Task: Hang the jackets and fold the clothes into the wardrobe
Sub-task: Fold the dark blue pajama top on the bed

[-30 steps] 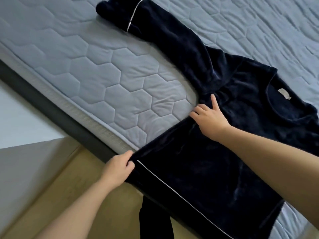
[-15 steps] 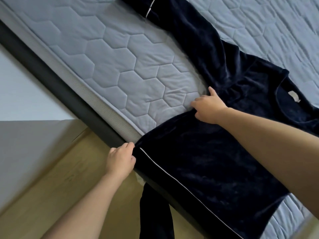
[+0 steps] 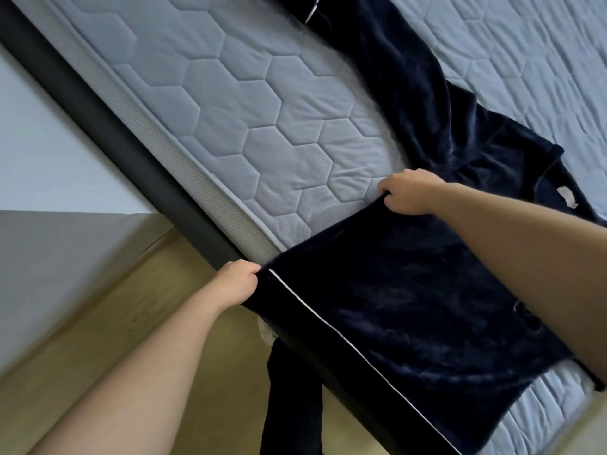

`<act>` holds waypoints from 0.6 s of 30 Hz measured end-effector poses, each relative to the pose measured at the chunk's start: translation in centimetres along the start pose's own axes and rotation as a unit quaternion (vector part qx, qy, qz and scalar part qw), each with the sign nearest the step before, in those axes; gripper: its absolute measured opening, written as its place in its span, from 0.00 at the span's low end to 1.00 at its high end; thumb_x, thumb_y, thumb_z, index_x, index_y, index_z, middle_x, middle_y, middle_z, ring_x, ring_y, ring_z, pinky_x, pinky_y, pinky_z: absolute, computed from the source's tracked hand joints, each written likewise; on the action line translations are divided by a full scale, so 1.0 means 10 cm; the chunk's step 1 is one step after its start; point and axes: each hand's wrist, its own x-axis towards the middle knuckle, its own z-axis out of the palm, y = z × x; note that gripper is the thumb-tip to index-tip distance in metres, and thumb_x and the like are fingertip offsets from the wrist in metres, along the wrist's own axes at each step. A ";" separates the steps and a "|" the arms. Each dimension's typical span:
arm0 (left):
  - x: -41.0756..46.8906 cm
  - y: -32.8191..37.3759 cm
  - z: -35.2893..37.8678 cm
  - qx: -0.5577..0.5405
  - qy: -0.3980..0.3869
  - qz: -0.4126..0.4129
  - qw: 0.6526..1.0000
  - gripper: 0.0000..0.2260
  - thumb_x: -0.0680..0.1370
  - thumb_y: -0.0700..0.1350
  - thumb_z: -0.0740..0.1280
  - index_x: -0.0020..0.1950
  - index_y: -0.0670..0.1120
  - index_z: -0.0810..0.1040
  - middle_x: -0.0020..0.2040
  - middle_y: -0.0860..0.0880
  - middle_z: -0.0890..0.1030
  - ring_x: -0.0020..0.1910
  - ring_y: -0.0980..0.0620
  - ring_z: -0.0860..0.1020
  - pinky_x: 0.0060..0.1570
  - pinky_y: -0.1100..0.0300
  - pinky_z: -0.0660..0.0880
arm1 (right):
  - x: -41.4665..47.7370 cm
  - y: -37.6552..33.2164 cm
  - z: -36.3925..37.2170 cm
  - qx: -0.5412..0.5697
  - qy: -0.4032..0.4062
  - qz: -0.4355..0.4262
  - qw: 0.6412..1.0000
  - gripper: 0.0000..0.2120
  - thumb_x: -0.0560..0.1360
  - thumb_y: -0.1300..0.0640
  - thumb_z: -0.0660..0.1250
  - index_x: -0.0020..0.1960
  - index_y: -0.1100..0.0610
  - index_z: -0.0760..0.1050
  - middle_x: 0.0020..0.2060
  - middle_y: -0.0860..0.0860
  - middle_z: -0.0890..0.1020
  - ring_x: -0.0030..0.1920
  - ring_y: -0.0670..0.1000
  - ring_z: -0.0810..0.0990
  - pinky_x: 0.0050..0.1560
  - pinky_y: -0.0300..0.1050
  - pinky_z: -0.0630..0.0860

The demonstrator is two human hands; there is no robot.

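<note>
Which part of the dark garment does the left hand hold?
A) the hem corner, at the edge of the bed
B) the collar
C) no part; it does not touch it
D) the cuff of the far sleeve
A: the left hand pinches the dark blue top at its white-piped hem corner, over the mattress edge.

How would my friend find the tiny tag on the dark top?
Look at the pale blue quilted mattress, where a dark blue top lies spread out. Follow it to the neck opening at the right. The tag is a small pale patch inside the collar, not the long white stripe.
</note>
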 end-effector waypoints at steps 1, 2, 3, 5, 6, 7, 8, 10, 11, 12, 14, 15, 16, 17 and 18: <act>0.00 0.03 0.01 0.006 0.002 -0.001 1.000 0.10 0.72 0.34 0.54 0.35 0.43 0.72 0.41 0.42 0.77 0.45 0.41 0.76 0.38 0.58 0.69 | 0.01 -0.03 -0.01 -0.006 -0.018 -0.012 1.000 0.07 0.73 0.58 0.57 0.44 0.49 0.73 0.43 0.50 0.79 0.42 0.53 0.74 0.44 0.46 0.65; -0.02 0.08 0.02 0.012 0.003 0.004 1.000 0.09 0.73 0.36 0.55 0.35 0.45 0.70 0.43 0.43 0.78 0.47 0.41 0.76 0.40 0.57 0.70 | 0.01 -0.07 -0.02 -0.007 -0.048 -0.028 0.998 0.06 0.73 0.57 0.59 0.44 0.48 0.72 0.43 0.48 0.78 0.41 0.50 0.73 0.44 0.45 0.65; -0.04 0.12 0.02 0.015 0.002 0.014 1.000 0.07 0.74 0.39 0.57 0.37 0.48 0.70 0.45 0.44 0.78 0.47 0.41 0.77 0.41 0.57 0.71 | 0.00 -0.10 -0.03 -0.006 -0.082 -0.046 0.996 0.04 0.74 0.55 0.60 0.46 0.47 0.72 0.44 0.47 0.77 0.40 0.48 0.72 0.42 0.44 0.65; -0.10 0.21 0.00 0.037 0.001 0.045 0.998 0.02 0.74 0.47 0.61 0.46 0.51 0.69 0.45 0.48 0.78 0.46 0.45 0.77 0.40 0.57 0.72 | 0.00 -0.16 -0.04 -0.021 -0.127 -0.075 0.989 0.07 0.75 0.54 0.63 0.52 0.48 0.71 0.47 0.45 0.74 0.44 0.47 0.71 0.42 0.43 0.68; -0.13 0.25 0.01 0.052 0.009 0.069 0.996 0.06 0.74 0.49 0.62 0.49 0.52 0.69 0.45 0.50 0.78 0.45 0.46 0.77 0.38 0.56 0.71 | 0.01 -0.19 -0.05 -0.028 -0.124 -0.084 0.988 0.08 0.75 0.55 0.63 0.55 0.50 0.72 0.49 0.47 0.73 0.47 0.49 0.72 0.44 0.44 0.70; -0.15 0.28 0.02 0.062 0.025 0.091 0.994 0.06 0.75 0.49 0.62 0.51 0.53 0.68 0.45 0.51 0.78 0.44 0.46 0.77 0.36 0.57 0.70 | 0.03 -0.21 -0.07 -0.022 -0.113 -0.091 0.989 0.08 0.76 0.56 0.62 0.54 0.53 0.74 0.49 0.49 0.73 0.49 0.51 0.73 0.47 0.46 0.71; -0.18 0.31 0.02 0.066 0.044 0.109 0.991 0.06 0.75 0.46 0.61 0.51 0.53 0.69 0.44 0.51 0.78 0.42 0.46 0.77 0.33 0.57 0.69 | 0.06 -0.23 -0.09 0.002 -0.099 -0.095 0.990 0.07 0.75 0.58 0.62 0.52 0.57 0.74 0.48 0.50 0.75 0.49 0.53 0.73 0.47 0.46 0.71; -0.20 0.37 0.00 0.066 0.081 0.103 0.989 0.07 0.74 0.40 0.57 0.45 0.52 0.70 0.39 0.50 0.76 0.39 0.46 0.76 0.29 0.59 0.65 | 0.09 -0.23 -0.13 0.093 -0.079 -0.079 0.989 0.05 0.75 0.58 0.61 0.45 0.59 0.74 0.42 0.51 0.76 0.44 0.53 0.74 0.43 0.45 0.69; -0.19 0.38 -0.04 0.068 0.096 0.078 0.990 0.08 0.73 0.39 0.56 0.43 0.50 0.70 0.39 0.49 0.76 0.39 0.45 0.75 0.29 0.59 0.64 | 0.10 -0.22 -0.15 0.127 -0.070 -0.068 0.987 0.06 0.75 0.58 0.61 0.43 0.59 0.74 0.39 0.50 0.75 0.42 0.52 0.73 0.40 0.45 0.68; -0.18 0.38 -0.08 0.077 0.094 0.048 0.991 0.08 0.73 0.38 0.55 0.42 0.49 0.72 0.41 0.48 0.77 0.39 0.44 0.75 0.30 0.59 0.65 | 0.13 -0.21 -0.15 0.143 -0.067 -0.065 0.985 0.06 0.75 0.58 0.61 0.42 0.59 0.74 0.37 0.49 0.75 0.41 0.52 0.73 0.39 0.44 0.68; -0.11 0.38 -0.20 0.127 0.048 0.013 0.991 0.11 0.74 0.39 0.55 0.44 0.49 0.76 0.47 0.47 0.78 0.43 0.44 0.75 0.36 0.58 0.68 | 0.20 -0.18 -0.12 0.131 -0.068 -0.074 0.986 0.05 0.74 0.57 0.62 0.40 0.56 0.74 0.36 0.46 0.75 0.41 0.50 0.73 0.38 0.42 0.67; -0.06 0.37 -0.25 0.159 0.017 0.008 0.987 0.12 0.74 0.39 0.56 0.45 0.50 0.77 0.49 0.47 0.78 0.44 0.44 0.75 0.38 0.58 0.69 | 0.26 -0.18 -0.10 0.115 -0.076 -0.082 0.987 0.04 0.74 0.57 0.63 0.40 0.54 0.74 0.37 0.46 0.75 0.42 0.50 0.74 0.39 0.42 0.68; -0.01 0.38 -0.33 0.188 -0.013 0.006 0.982 0.12 0.74 0.39 0.57 0.46 0.50 0.78 0.50 0.47 0.79 0.45 0.45 0.76 0.39 0.59 0.70 | 0.35 -0.18 -0.09 0.095 -0.091 -0.093 0.987 0.03 0.73 0.57 0.64 0.41 0.54 0.75 0.38 0.46 0.76 0.43 0.51 0.75 0.41 0.42 0.70; 0.04 0.39 -0.41 0.203 -0.042 0.001 0.978 0.12 0.74 0.38 0.57 0.45 0.50 0.79 0.49 0.47 0.80 0.44 0.46 0.78 0.38 0.60 0.71 | 0.47 -0.19 -0.10 0.071 -0.115 -0.101 0.986 0.02 0.73 0.57 0.65 0.42 0.54 0.76 0.40 0.48 0.77 0.44 0.52 0.76 0.44 0.43 0.73; 0.10 0.42 -0.49 0.204 -0.070 -0.009 0.976 0.12 0.73 0.37 0.58 0.44 0.48 0.80 0.46 0.48 0.82 0.40 0.48 0.79 0.36 0.62 0.72 | 0.60 -0.18 -0.12 0.056 -0.149 -0.102 0.982 0.02 0.72 0.57 0.66 0.43 0.54 0.77 0.42 0.51 0.79 0.44 0.53 0.78 0.46 0.45 0.76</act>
